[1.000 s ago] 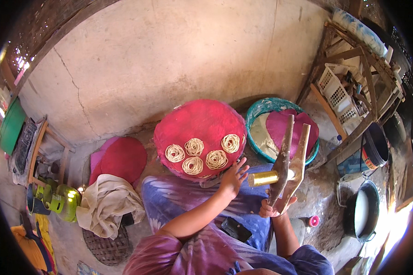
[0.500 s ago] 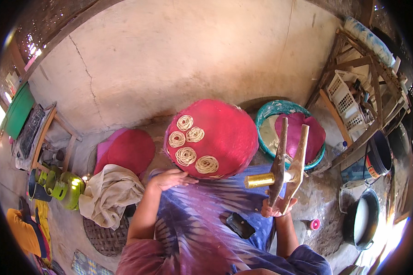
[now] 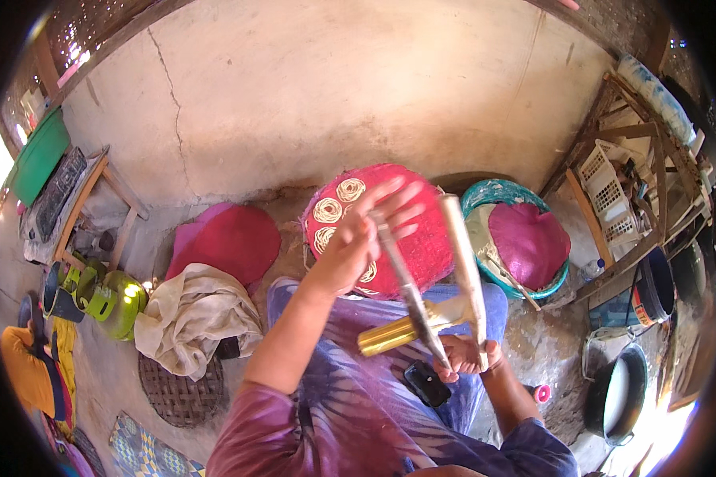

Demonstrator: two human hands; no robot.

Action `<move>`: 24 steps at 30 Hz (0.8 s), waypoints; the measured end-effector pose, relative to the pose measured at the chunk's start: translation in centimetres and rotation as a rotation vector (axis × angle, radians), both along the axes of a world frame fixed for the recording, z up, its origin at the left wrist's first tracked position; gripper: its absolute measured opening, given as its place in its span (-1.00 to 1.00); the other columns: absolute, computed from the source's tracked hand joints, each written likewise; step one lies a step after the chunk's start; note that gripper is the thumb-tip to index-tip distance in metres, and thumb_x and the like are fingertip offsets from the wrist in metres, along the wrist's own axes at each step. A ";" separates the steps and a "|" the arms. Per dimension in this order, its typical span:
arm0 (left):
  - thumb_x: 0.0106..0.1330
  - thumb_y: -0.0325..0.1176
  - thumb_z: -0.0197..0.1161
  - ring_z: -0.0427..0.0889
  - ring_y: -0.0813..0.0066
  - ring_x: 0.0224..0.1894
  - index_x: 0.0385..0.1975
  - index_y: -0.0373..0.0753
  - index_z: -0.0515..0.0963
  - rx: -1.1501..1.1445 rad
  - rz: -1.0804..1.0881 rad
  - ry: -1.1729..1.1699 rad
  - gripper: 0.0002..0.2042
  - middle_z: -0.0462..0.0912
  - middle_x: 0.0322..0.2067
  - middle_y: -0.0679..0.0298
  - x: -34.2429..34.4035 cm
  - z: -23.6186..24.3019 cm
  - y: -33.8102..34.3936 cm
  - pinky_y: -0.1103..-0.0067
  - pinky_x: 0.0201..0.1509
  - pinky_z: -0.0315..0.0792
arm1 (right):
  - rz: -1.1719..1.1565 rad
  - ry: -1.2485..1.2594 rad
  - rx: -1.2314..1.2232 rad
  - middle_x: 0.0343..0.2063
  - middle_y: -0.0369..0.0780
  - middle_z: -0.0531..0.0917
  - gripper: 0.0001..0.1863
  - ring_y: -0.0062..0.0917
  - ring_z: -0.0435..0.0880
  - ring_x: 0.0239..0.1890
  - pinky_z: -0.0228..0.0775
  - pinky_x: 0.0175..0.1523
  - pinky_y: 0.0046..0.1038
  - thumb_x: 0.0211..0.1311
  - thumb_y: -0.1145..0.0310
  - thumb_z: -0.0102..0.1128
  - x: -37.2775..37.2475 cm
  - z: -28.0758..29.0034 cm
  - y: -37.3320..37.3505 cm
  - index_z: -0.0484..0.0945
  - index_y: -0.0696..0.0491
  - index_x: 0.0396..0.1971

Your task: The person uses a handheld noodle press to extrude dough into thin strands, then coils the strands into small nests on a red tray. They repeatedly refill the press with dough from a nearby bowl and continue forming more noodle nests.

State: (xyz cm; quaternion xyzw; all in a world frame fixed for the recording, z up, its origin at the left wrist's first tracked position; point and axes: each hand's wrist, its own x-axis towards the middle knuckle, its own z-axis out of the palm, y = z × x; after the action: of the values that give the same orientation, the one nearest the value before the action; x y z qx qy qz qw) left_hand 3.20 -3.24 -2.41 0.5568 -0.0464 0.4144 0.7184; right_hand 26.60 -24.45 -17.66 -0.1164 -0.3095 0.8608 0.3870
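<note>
My right hand (image 3: 471,354) grips the lower ends of a dough press (image 3: 441,314), which has two wooden handles and a brass-coloured cylinder pointing left. The press is held up over my lap. Fingers spread, my left hand (image 3: 359,242) is raised beside the upper end of the nearer handle; whether it touches the wood I cannot tell. Behind it stands a round red-covered surface (image 3: 406,215) with several coiled dough nests (image 3: 327,210) along its left side, some partly hidden by my hand and arm. A black phone-like object (image 3: 426,384) lies on my lap.
To the right, a teal tub (image 3: 473,207) holds pale dough, a magenta sheet (image 3: 529,246) and a stick (image 3: 513,280). Red round mats (image 3: 231,242) and a cream cloth (image 3: 195,318) lie left, near a green gas cylinder (image 3: 119,306). Dark buckets (image 3: 616,397) stand at far right.
My left hand has risen from the red surface's front edge to the handle's upper end. The press has tilted, its cylinder swinging left and down. The whole view has shifted slightly.
</note>
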 end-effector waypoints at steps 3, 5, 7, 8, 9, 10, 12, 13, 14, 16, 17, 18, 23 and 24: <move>0.29 0.42 -0.12 0.21 -0.06 0.41 0.42 -0.31 0.06 -0.279 -0.256 -0.164 -0.06 0.14 0.37 -0.21 1.9 4.2 -0.4 0.16 0.46 0.15 | 0.172 -0.171 -0.018 -0.23 -0.06 0.54 0.38 -0.44 0.50 -0.23 0.33 -0.21 -0.48 -0.26 -0.57 0.25 1.1 4.9 2.5 0.04 0.28 0.35; 0.28 0.50 -0.31 0.35 -0.05 0.32 0.34 -0.44 0.18 -0.353 -0.245 -0.206 0.00 0.38 0.22 -0.22 3.0 5.7 1.1 0.16 0.45 0.17 | 0.155 -0.188 0.038 -0.22 -0.03 0.57 0.48 -0.43 0.56 -0.18 0.40 -0.17 -0.48 -0.30 -0.71 0.09 2.7 8.7 4.3 0.01 0.30 0.37; 0.29 0.49 -0.27 0.44 0.00 0.24 0.31 -0.36 0.27 -0.338 -0.259 -0.252 -0.05 0.51 0.12 -0.08 4.1 5.7 4.0 0.19 0.40 0.24 | 0.110 -0.422 0.069 -0.14 0.10 0.60 0.44 -0.32 0.65 -0.17 0.48 -0.14 -0.39 -0.20 -0.77 -0.21 4.2 12.4 6.2 0.00 0.27 0.39; 0.30 0.46 -0.24 0.45 0.02 0.22 0.28 -0.33 0.31 -0.415 -0.281 -0.282 -0.09 0.53 0.09 -0.04 4.5 4.9 5.7 0.20 0.38 0.26 | 0.071 -0.544 0.031 -0.17 0.09 0.62 0.44 -0.30 0.66 -0.17 0.50 -0.14 -0.36 -0.20 -0.78 -0.25 4.6 13.9 6.9 0.03 0.28 0.37; 0.31 0.44 -0.20 0.47 0.03 0.20 0.25 -0.29 0.36 -0.469 -0.340 -0.346 -0.14 0.56 0.07 0.01 4.9 3.7 7.6 0.22 0.36 0.28 | 0.045 -0.656 -0.005 -0.20 0.09 0.63 0.44 -0.27 0.67 -0.17 0.53 -0.13 -0.32 -0.20 -0.79 -0.30 4.9 15.1 7.6 0.06 0.28 0.36; 0.32 0.41 -0.17 0.49 0.05 0.18 0.22 -0.26 0.40 -0.484 -0.438 -0.434 -0.19 0.58 0.04 0.06 5.4 1.9 9.2 0.23 0.34 0.30 | 0.028 -0.735 -0.027 -0.21 0.08 0.63 0.39 -0.28 0.68 -0.18 0.53 -0.13 -0.33 -0.14 -0.77 -0.36 5.1 16.1 8.6 0.09 0.28 0.34; 0.34 0.32 -0.08 0.50 0.08 0.15 0.16 -0.21 0.44 -0.679 -0.364 -0.508 -0.30 0.60 0.00 0.12 6.4 -2.3 11.7 0.25 0.32 0.31 | 0.027 -0.865 -0.086 -0.24 0.06 0.64 0.26 -0.29 0.70 -0.25 0.55 -0.16 -0.34 0.00 -0.71 -0.43 4.9 17.2 10.2 0.18 0.24 0.29; 0.35 0.27 -0.04 0.51 0.10 0.13 0.13 -0.19 0.46 -0.783 -0.347 -0.552 -0.36 0.60 -0.02 0.15 6.9 -4.5 12.7 0.26 0.31 0.32 | 0.024 -0.960 -0.104 -0.26 0.05 0.64 0.24 -0.29 0.70 -0.28 0.55 -0.19 -0.34 0.02 -0.70 -0.42 4.7 17.5 10.8 0.21 0.23 0.28; 0.35 0.22 -0.01 0.52 0.12 0.10 0.08 -0.19 0.48 -0.748 -0.395 -0.628 -0.41 0.60 -0.05 0.16 7.4 -6.7 13.2 0.27 0.29 0.33 | 0.019 -1.043 -0.130 -0.29 0.03 0.65 0.21 -0.29 0.70 -0.31 0.56 -0.22 -0.35 0.05 -0.68 -0.41 4.4 17.7 11.4 0.23 0.22 0.26; 0.36 0.12 0.05 0.53 0.16 0.04 -0.01 -0.18 0.51 -0.644 -0.553 -0.787 -0.52 0.60 -0.13 0.17 8.0 -9.7 13.8 0.28 0.25 0.36 | -0.006 -1.137 -0.182 -0.43 -0.04 0.62 0.00 -0.35 0.66 -0.47 0.54 -0.42 -0.34 0.23 -0.55 -0.39 3.8 17.9 12.3 0.36 0.15 0.15; 0.35 0.09 0.06 0.53 0.18 0.00 -0.04 -0.17 0.51 -0.694 -0.425 -0.786 -0.55 0.60 -0.16 0.19 8.1 -10.5 14.2 0.29 0.23 0.37 | -0.027 -1.203 -0.131 -0.45 -0.06 0.61 -0.02 -0.38 0.65 -0.49 0.54 -0.42 -0.36 0.23 -0.55 -0.39 3.5 18.0 12.7 0.38 0.15 0.12; 0.35 0.06 0.07 0.53 0.21 -0.04 -0.08 -0.16 0.51 -0.679 -0.360 -0.799 -0.59 0.59 -0.20 0.21 8.0 -10.8 14.5 0.31 0.21 0.38 | -0.021 -1.269 -0.099 -0.47 -0.09 0.61 -0.03 -0.40 0.65 -0.50 0.53 -0.43 -0.38 0.24 -0.54 -0.38 3.2 18.3 13.3 0.39 0.15 0.09; 0.33 -0.07 0.13 0.53 0.31 -0.17 -0.19 -0.13 0.50 -0.633 -0.179 -0.784 -0.73 0.57 -0.29 0.29 6.1 -9.1 14.8 0.37 0.14 0.40 | -0.063 -1.347 -0.017 -0.52 -0.17 0.59 -0.08 -0.49 0.62 -0.55 0.50 -0.47 -0.45 0.24 -0.54 -0.35 1.1 19.4 13.2 0.50 0.13 -0.09; 0.33 -0.07 0.13 0.52 0.31 -0.16 -0.20 -0.13 0.49 -0.668 -0.152 -0.773 -0.73 0.56 -0.28 0.28 5.9 -8.7 14.5 0.39 0.10 0.41 | -0.076 -1.326 -0.032 -0.53 -0.17 0.59 -0.09 -0.49 0.62 -0.55 0.50 -0.47 -0.45 0.25 -0.53 -0.34 1.0 20.0 12.6 0.52 0.13 -0.13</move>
State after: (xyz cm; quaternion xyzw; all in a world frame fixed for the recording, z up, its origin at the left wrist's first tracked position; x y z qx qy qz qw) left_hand 9.13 11.22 -11.10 0.0981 -0.2138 0.5286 0.8156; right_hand 27.60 -11.82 2.33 -0.6378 -0.4650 0.5971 0.1431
